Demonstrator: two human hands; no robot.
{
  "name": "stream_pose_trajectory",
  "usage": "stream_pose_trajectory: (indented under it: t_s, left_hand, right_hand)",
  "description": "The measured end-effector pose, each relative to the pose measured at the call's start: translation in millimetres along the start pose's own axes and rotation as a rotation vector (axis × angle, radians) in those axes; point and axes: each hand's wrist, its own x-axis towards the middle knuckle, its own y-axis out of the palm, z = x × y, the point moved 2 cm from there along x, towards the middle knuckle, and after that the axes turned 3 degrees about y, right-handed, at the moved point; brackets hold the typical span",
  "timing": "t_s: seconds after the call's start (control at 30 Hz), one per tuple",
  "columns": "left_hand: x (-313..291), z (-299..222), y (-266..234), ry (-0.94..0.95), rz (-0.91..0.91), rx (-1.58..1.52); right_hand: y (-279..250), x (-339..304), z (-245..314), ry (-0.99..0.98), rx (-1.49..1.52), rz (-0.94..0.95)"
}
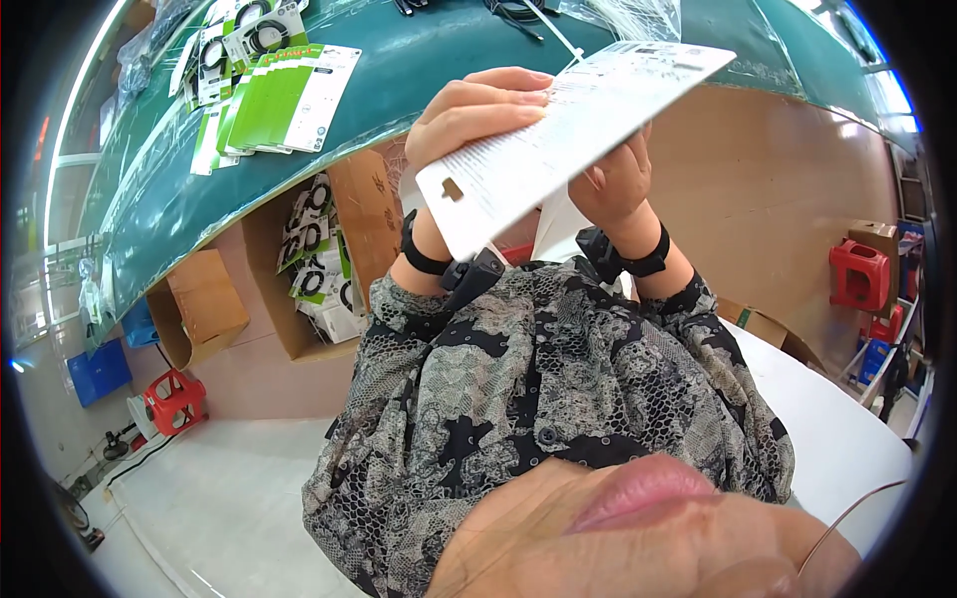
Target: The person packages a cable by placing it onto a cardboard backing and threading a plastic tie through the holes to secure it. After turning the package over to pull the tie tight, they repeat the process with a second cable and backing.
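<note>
A white packaging card (pixel 588 135) with a small hang hole and fine print is tilted in front of me, near the table's front edge. My left hand (pixel 478 115) lies over its left side, fingers bent together against the printed face. My right hand (pixel 613 189) grips the card from below on the right; some of its fingers are hidden behind it. Just beyond the card, a thin white strip (pixel 556 32) reaches down toward its upper edge. Black cables (pixel 516 12) lie on the green-covered table (pixel 409 65) behind my hands.
At the table's left lie a fanned stack of green-and-white cards (pixel 274 105) and several carded black cables (pixel 264 38). Clear plastic wrap (pixel 638 18) sits at the back. Below stands a cardboard box (pixel 271 269) of carded cables. Red stools (pixel 175 402) stand left and right.
</note>
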Motion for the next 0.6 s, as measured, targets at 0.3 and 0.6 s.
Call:
stream_pose_trajectory:
  t_s: [0.3, 0.6]
  left_hand:
    - [19, -15, -9, 0.028, 0.171, -0.012]
    - [28, -27, -7, 0.118, 0.166, -0.051]
  right_hand:
    - [-4, -16, -7, -0.127, -0.087, 0.129]
    - [-23, -22, -17, -0.162, 0.027, 0.299]
